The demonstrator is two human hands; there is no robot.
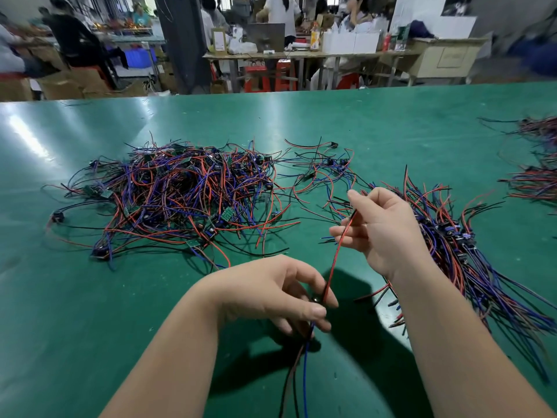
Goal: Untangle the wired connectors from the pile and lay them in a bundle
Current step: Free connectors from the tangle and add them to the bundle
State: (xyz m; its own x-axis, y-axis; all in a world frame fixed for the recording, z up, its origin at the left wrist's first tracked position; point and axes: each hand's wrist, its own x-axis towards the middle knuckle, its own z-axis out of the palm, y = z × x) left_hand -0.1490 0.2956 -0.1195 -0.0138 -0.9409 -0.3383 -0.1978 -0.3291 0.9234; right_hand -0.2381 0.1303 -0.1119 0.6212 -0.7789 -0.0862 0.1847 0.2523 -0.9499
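Table point(90, 312): we see plain green, with pale glare streaks.
Pile point(168, 191): we see red, blue-violet and black wires mixed, dotted with small green boards point(228, 213).
Bundle point(452, 236): we find the same red, blue and black.
Held wire point(334, 263): we see red beside black above, blue and black hanging below.
Stools point(256, 76): we make out red.

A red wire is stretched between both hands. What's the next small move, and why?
Probably swing it right and lay it on the bundle. The red wire runs straight from left hand to right hand, clear of the pile, and its blue wire hangs free, so it looks untangled.
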